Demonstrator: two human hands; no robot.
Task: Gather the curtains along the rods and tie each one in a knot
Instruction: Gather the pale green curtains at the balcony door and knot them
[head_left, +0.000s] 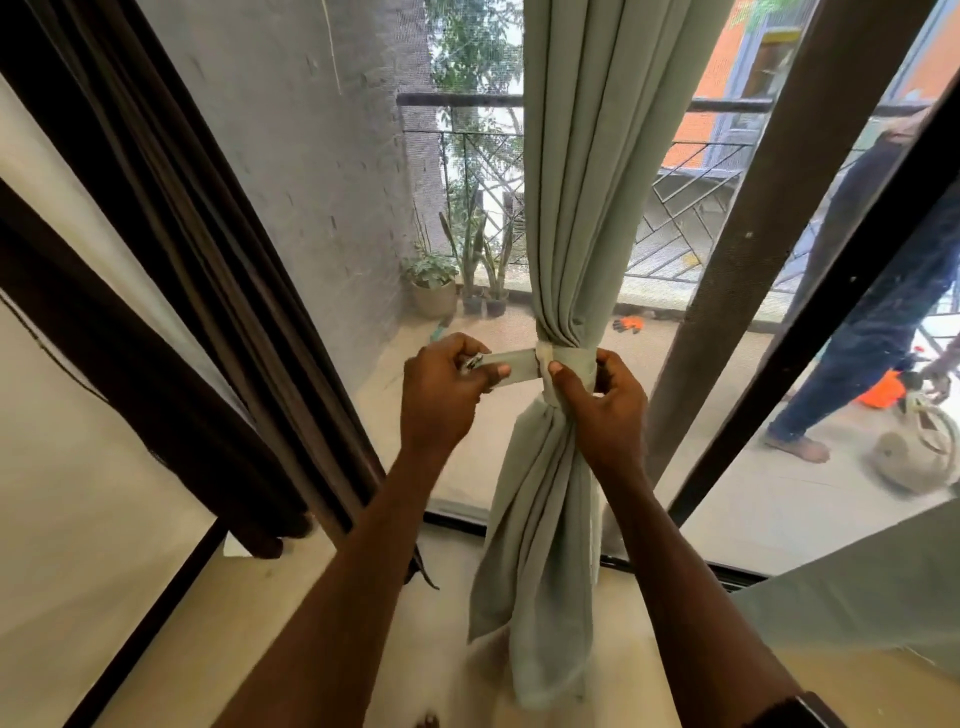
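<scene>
A pale green curtain hangs in the middle of the window, gathered into a narrow bundle. A matching fabric tie-back band wraps around its waist. My left hand pinches the loose end of the band, where a small metal piece shows, and holds it out to the left. My right hand grips the curtain at the wrapped band, thumb pressed on the front. Below the band the curtain's tail hangs loose to the floor. A dark brown curtain hangs bunched at the left.
Dark window frames stand right of the curtain. Behind the glass lie a balcony with potted plants, a metal railing, orange gloves, and a person in dark trousers at the right. Beige floor lies under my arms.
</scene>
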